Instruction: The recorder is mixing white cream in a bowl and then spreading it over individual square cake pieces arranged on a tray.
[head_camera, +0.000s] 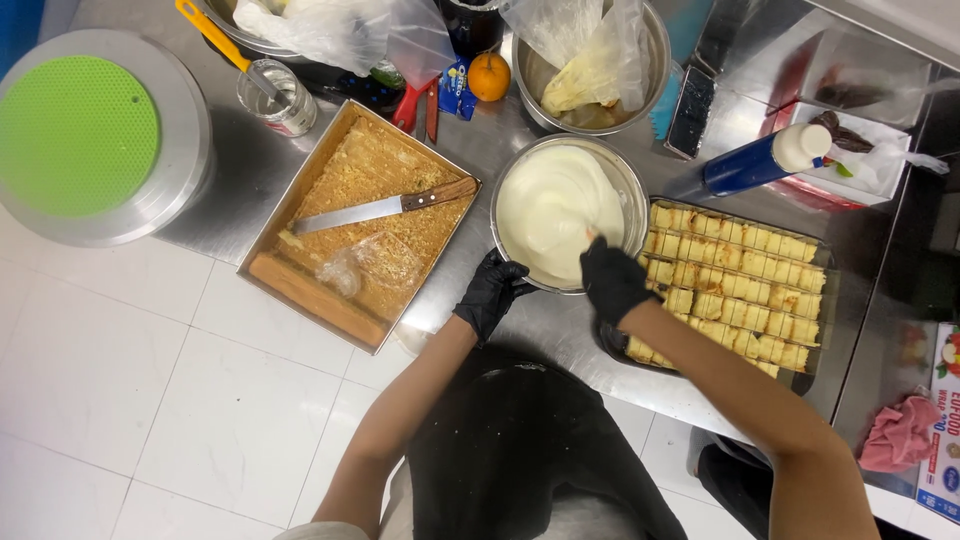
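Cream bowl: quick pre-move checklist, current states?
1. Left hand steadying the cream bowl at its near rim: ok.
2. Right hand gripping a tool in the cream: it reaches into the bowl; tool itself cannot tell.
3. Bowl fully on the steel counter: ok.
4. Tray of pastry rolls beside the bowl, uncovered: ok.
5. Knife lying in the crumb tray, away from both hands: ok.

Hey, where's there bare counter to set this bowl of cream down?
Bare steel lies between the round green-topped stand and the crumb tray, and a smaller patch on the counter edge below the cream bowl. The back row is crowded with bowls, bags and an orange.
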